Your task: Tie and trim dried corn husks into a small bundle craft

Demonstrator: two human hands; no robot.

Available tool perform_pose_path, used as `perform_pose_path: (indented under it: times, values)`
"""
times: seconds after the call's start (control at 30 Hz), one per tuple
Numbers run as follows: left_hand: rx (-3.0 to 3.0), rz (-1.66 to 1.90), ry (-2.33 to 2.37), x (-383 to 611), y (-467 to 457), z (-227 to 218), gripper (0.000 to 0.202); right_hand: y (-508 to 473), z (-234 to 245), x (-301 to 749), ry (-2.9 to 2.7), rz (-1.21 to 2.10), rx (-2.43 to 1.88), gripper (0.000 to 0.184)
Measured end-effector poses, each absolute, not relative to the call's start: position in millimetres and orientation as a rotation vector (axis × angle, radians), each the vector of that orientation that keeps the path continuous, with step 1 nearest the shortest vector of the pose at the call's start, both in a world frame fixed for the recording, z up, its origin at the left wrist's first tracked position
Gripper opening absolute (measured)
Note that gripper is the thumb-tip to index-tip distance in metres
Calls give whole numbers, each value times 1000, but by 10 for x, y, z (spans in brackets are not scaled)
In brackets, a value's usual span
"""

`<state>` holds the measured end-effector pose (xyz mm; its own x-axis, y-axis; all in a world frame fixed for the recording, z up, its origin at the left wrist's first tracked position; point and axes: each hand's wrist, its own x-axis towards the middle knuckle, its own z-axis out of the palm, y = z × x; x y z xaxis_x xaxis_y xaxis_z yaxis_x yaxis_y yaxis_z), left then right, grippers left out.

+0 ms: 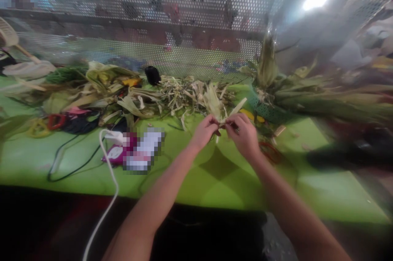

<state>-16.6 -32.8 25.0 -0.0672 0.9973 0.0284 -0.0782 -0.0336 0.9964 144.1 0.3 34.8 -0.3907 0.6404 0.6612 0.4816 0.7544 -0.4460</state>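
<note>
Both of my hands meet over the middle of the green table, fingers pinched at the base of a pale corn husk. My left hand grips it from the left side. My right hand pinches the same base from the right, where a narrow strip sticks up and outward. The husk's leaves fan upward, away from me. Exactly how the fingertips hold the base is too blurred to tell. Just behind lies a heap of dry husk scraps.
More husks spread along the back left. A green basket with husks stands at the right. Orange-handled scissors, a blurred phone-like item, a purple packet and a white cable lie left. A perforated metal panel rises behind.
</note>
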Motion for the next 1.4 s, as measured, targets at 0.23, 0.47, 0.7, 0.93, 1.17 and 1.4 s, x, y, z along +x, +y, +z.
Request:
perform_pose_path:
  times: [0.23, 0.47, 0.7, 0.93, 1.17, 1.4]
  values:
    - [1043, 1373, 1012, -174, -234, 122, 11, -1, 356, 1438, -2055, 177, -863, 11]
    - [774, 1341, 925, -190, -250, 206, 21, 3, 328, 1453, -2228, 115, -793, 11]
    - [931, 1209, 937, -184, -239, 112, 40, 18, 293, 1455, -2316, 57, -694, 16]
    - [1047, 1202, 933, -174, -275, 139, 38, 4, 342, 1456, -2168, 27, -821, 6]
    - [935, 1249, 885, -171, -245, 102, 38, -10, 357, 1457, -2171, 56, -809, 13]
    - [675, 1442, 862, -127, -224, 115, 40, -85, 335, 1407, -2132, 8, -794, 8]
